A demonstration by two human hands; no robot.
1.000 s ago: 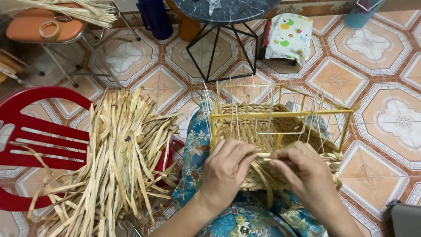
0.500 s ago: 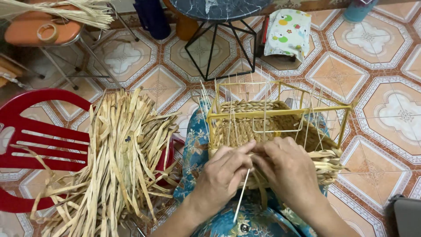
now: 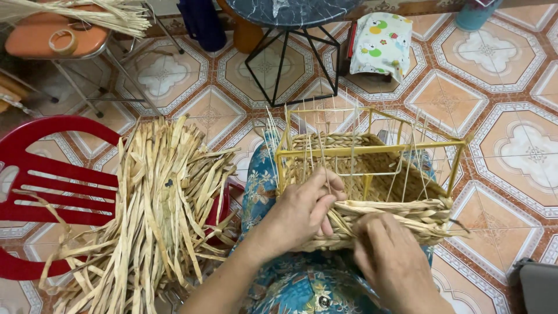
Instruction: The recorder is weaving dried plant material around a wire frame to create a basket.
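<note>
Since half a second ago the two hands have drawn apart: the left hand has slid up against the near wall of the half-woven basket, and the right hand has dropped lower toward the lap. The left fingers lie together, bent over the thin upright stakes and pressing the woven rows; whether they pinch a strand I cannot tell. The right fingers curl onto the twisted straw rope at the basket's near rim, seemingly gripping it, though the tips are hidden. The basket sits on the lap inside a yellow wire frame, directly under both hands. The step looks like laying another row along the near wall; the next move likely calls for threading the rope between stakes and packing it down. Left of the fingers, a heap of dried straw strips rests on a red plastic chair.
</note>
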